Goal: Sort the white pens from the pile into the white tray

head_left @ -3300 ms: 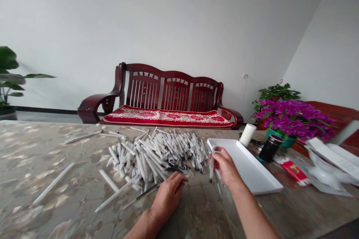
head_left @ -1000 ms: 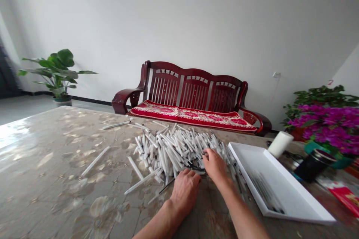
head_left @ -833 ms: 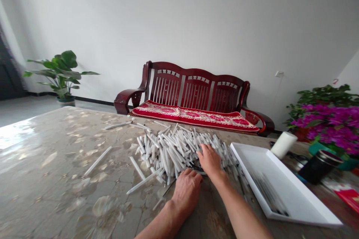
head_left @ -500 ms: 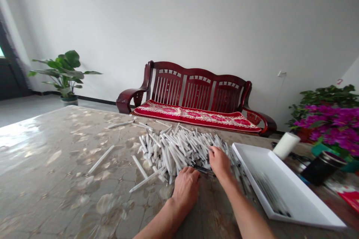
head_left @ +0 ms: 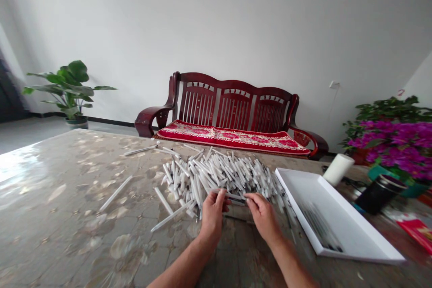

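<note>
Both hands have lifted off the pile (head_left: 219,173) of pens. The left hand (head_left: 212,210) and right hand (head_left: 263,215) now pinch one white pen (head_left: 233,196) between closed fingertips at the pile's near edge, mid bench (head_left: 67,198), left of the tray (head_left: 319,191).

Bare left hand (head_left: 212,211) and right hand (head_left: 263,217), bare forearms (head_left: 182,266), slim fingers (head_left: 220,196).
</note>
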The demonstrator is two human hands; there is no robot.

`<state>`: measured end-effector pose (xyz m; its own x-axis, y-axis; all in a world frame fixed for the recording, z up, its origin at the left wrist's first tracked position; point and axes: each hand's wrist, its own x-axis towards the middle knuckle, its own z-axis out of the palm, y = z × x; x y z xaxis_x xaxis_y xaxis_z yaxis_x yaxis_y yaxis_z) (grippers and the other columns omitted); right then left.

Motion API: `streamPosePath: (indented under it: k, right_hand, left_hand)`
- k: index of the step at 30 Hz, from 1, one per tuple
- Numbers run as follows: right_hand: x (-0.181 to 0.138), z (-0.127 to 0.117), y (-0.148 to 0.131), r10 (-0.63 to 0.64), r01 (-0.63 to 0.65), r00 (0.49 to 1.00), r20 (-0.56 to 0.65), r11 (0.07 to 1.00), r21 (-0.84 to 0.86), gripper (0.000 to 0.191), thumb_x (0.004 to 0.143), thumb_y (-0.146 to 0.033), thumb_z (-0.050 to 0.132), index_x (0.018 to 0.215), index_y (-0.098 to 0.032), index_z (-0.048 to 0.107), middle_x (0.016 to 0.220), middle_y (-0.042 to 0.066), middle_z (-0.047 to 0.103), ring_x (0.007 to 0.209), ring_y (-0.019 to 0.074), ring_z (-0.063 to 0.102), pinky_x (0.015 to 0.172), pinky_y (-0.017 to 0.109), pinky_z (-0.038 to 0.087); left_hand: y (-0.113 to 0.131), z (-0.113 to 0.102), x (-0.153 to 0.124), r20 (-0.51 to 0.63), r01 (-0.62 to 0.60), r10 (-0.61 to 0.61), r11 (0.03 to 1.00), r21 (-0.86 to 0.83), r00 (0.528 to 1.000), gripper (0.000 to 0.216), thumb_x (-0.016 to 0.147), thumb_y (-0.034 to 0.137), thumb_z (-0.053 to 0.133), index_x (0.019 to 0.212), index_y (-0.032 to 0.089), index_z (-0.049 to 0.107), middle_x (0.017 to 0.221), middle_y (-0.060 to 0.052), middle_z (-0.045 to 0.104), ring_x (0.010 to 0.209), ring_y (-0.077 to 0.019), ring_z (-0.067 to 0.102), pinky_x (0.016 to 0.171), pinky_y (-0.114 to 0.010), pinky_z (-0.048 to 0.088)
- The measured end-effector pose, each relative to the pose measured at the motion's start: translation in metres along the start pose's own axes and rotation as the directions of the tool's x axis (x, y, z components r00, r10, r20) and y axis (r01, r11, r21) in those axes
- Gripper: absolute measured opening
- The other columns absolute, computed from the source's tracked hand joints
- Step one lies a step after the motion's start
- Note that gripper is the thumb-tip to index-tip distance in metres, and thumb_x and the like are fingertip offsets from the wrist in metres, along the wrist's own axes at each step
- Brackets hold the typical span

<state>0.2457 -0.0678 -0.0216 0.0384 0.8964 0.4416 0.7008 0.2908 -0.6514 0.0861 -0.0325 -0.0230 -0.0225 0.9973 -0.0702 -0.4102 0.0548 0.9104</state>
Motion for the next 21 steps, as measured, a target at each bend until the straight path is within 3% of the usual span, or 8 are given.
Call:
streamPosePath:
  k: [5,12,16,21]
  right_hand:
    - [-0.004,-0.006,0.01,0.06,-0.065,0.998,-0.027,0.956,-0.286,0.025,0.09,-0.019,0.048,0.098,-0.025,0.071,0.1,0.005,0.072,0.096,0.0202,0.068,0.085,0.03,0.051]
    - [-0.005,-0.008,0.001,0.167,-0.122,0.986,0.009,0.754,-0.646,0.011,0.092,-0.024,0.058,0.093,-0.025,0.069,0.101,0.005,0.068,0.097,0.0217,0.065,0.076,0.028,0.047]
    - [-0.004,-0.008,0.004,0.195,-0.127,0.98,0.029,0.738,-0.663,0.013,0.095,-0.023,0.056,0.089,-0.024,0.066,0.099,0.004,0.068,0.095,0.0202,0.066,0.074,0.026,0.045]
    - [-0.005,-0.008,0.019,0.088,-0.108,0.994,-0.063,0.85,-0.515,0.015,0.096,-0.021,0.05,0.093,-0.023,0.065,0.098,0.005,0.072,0.093,0.0202,0.067,0.079,0.028,0.047]
  left_hand:
    - [0.005,-0.001,-0.001,-0.119,0.053,-0.065,0.993,-0.105,0.991,0.054,0.057,0.067,0.076,0.074,0.018,0.061,0.061,0.0,0.064,0.058,-0.016,0.064,0.05,-0.024,0.047]
    - [0.002,-0.001,0.0,-0.123,0.063,-0.075,0.993,-0.095,0.99,0.053,0.059,0.065,0.074,0.079,0.018,0.059,0.066,-0.001,0.066,0.063,-0.0185,0.068,0.053,-0.026,0.049]
    - [0.0,-0.003,0.002,-0.148,0.067,-0.083,0.991,-0.113,0.986,0.049,0.063,0.062,0.074,0.08,0.019,0.058,0.071,-0.001,0.067,0.068,-0.0201,0.07,0.057,-0.028,0.051]
    - [-0.001,-0.004,0.005,-0.175,0.079,-0.114,0.978,-0.192,0.978,0.038,0.073,0.052,0.073,0.081,0.019,0.057,0.072,-0.002,0.068,0.071,-0.0196,0.071,0.06,-0.028,0.054]
